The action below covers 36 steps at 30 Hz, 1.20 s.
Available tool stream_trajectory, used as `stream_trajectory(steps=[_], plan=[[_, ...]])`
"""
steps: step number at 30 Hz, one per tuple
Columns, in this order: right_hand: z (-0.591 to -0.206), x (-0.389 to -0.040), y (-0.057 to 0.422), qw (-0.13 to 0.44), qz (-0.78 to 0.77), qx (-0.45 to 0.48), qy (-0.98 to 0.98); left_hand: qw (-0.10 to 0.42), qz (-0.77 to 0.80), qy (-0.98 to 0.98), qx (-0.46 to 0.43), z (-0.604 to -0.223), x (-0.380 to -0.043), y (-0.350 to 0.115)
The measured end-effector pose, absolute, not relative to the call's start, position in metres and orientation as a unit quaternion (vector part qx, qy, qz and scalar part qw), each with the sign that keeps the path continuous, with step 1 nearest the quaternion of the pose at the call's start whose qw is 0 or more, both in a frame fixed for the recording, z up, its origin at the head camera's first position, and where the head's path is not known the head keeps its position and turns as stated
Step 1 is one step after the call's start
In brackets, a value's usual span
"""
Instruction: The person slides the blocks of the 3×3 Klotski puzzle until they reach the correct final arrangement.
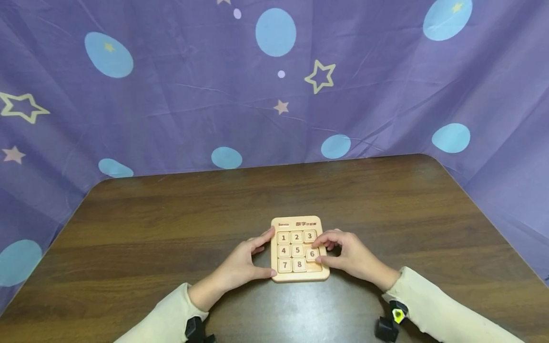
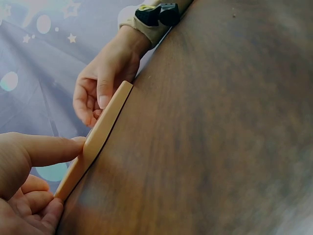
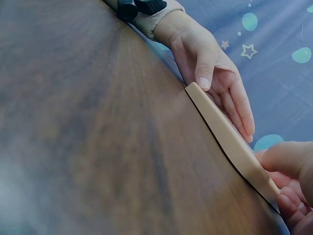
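A light wooden number sliding puzzle (image 1: pixel 298 221) lies flat on the table, its tiles numbered 1 to 8. My left hand (image 1: pixel 238 264) holds the left side of the frame, thumb at the lower left corner and fingertips near the upper left. At the right, the thumb and index finger of my right hand (image 1: pixel 353 257) pinch the 6 tile (image 1: pixel 311 254). That tile sits a little below the middle row, partly over the bottom right space. In the left wrist view, the frame's edge (image 2: pixel 100 129) shows from the side; the tiles are hidden there.
A dark brown wooden table (image 1: pixel 193 209) carries the puzzle near its front. Behind it hangs a purple curtain (image 1: pixel 180 109) with stars and blue dots. Black devices (image 1: pixel 388 326) are worn at both wrists, over pale sleeves (image 1: pixel 437 305).
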State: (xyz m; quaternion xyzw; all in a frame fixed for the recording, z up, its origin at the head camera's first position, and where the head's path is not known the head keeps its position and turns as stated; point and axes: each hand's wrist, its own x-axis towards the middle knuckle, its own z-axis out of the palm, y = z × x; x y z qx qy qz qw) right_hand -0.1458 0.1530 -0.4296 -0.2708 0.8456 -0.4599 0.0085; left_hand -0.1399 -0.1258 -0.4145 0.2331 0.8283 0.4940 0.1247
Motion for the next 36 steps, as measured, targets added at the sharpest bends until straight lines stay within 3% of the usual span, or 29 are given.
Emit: stream_trajectory(steps=[36], plan=[[-0.4328,-0.147,0.1482,-0.022,-0.493,-0.248,0.834,0.127,0.499,0.825,0.232,-0.4137,-0.1394,-0.1254]])
